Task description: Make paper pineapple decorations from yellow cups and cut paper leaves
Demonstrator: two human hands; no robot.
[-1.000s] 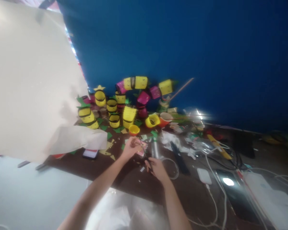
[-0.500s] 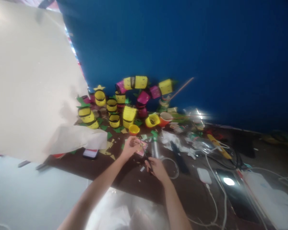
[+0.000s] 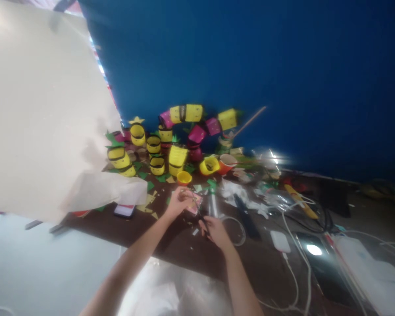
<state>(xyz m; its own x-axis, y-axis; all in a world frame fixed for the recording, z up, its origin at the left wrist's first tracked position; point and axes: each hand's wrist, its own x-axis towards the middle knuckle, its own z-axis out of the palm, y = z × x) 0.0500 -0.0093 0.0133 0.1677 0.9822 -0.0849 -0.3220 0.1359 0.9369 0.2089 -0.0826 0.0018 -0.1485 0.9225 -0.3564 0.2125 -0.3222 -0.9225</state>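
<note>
Over the dark table, my right hand (image 3: 214, 230) is closed around the dark handles of a pair of scissors (image 3: 201, 215). The blades point up and left, toward my left hand (image 3: 178, 204). My left fingers are pinched together on a small piece too blurred to name. Just beside and below those fingertips lies a pink patterned sheet (image 3: 195, 204). A small yellow cup (image 3: 184, 177) stands right behind my left hand. Small paper scraps (image 3: 148, 201) are scattered to its left.
Yellow and purple cups with faces (image 3: 177, 158) are stacked along the blue wall (image 3: 250, 57). At left lies a phone (image 3: 124, 210) by a white sheet (image 3: 108, 191). To the right are a clear tape ring (image 3: 235, 230), a white charger (image 3: 280, 241), cables and a dark tablet-like device (image 3: 325, 267).
Almost nothing differs. My left hand and the scissors' blades have shifted very slightly; my right hand keeps its place.
</note>
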